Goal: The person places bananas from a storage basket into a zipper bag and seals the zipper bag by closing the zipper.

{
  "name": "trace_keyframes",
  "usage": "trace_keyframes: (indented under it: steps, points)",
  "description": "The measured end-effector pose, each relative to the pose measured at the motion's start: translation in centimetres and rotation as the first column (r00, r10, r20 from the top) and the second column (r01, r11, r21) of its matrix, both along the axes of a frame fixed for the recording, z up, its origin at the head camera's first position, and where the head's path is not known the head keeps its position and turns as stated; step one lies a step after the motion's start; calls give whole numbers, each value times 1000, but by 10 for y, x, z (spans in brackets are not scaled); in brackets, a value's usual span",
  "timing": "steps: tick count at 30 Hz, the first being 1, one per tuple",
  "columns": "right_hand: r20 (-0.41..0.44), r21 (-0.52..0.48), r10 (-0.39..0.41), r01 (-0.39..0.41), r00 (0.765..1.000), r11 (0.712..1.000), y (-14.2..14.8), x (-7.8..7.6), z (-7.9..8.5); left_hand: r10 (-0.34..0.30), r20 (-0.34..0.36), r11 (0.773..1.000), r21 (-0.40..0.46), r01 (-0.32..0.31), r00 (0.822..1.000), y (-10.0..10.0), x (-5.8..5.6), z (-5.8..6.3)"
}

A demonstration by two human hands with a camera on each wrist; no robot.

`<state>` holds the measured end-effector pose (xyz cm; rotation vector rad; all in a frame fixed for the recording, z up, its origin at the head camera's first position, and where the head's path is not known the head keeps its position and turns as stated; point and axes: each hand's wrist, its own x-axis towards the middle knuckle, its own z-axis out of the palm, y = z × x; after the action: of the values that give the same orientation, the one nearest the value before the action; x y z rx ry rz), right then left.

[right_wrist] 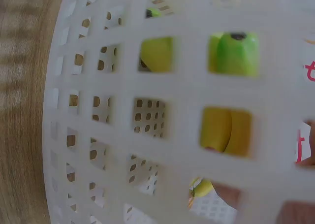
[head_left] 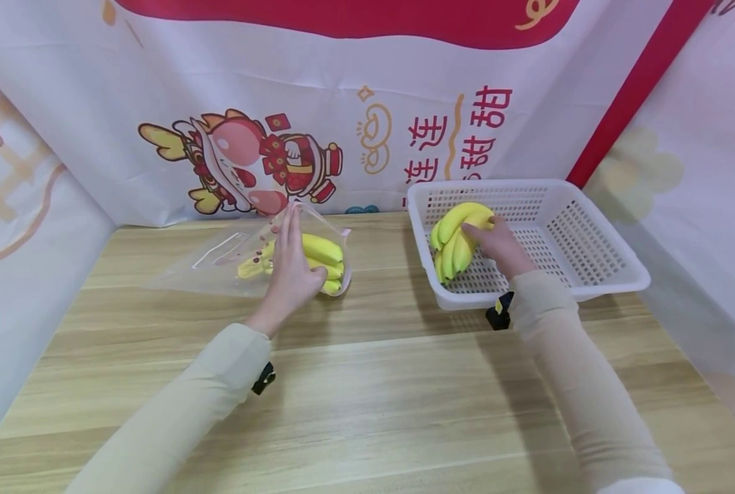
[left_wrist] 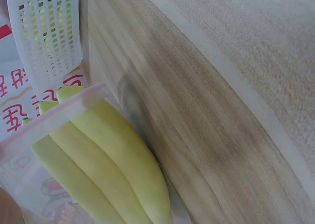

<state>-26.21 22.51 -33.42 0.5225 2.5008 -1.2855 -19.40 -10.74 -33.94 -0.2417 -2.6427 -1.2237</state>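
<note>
On the left of the table lies a clear plastic bag (head_left: 213,264) with a bunch of yellow bananas (head_left: 322,250) inside, its mouth toward the right. My left hand (head_left: 287,271) touches the bag's upper film with its fingers straight and its thumb apart. Close up in the left wrist view, the bagged bananas (left_wrist: 106,160) lie beneath the bag's pinkish edge strip (left_wrist: 54,116). In the white basket, my right hand (head_left: 499,243) grips a second bunch of bananas (head_left: 456,237) by its upper right end. The right wrist view shows that bunch only through the basket wall's holes.
The white perforated basket (head_left: 596,285) stands at the back right of the wooden table (head_left: 379,405). Its near rim lies under my right forearm. A printed cloth (head_left: 367,75) hangs right behind the table, and pale cloths (head_left: 27,206) hang at both sides.
</note>
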Motion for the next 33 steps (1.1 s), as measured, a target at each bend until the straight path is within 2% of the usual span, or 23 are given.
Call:
trace_keyframes:
  steps: [5,12,18,23,33]
  points:
    - [-3,-14,-2,2,1000,1000,-7,2,0,2,8,1000,2,-2,1000,-1,0,0]
    - [-20,-58,40,-41,999,997,-10,4,-1,-3,14,1000,3,3,1000,-2,0,-1]
    - [45,32,96,-97,994,995,-8,5,-2,-2,17,1000,-1,2,1000,-2,0,-2]
    - [45,57,120,-123,992,991,-8,6,-3,-1,14,1000,-6,1,1000,-2,0,-1]
    - [60,16,66,-67,996,998,-8,5,-2,-2,20,1000,-11,2,1000,-3,0,-1]
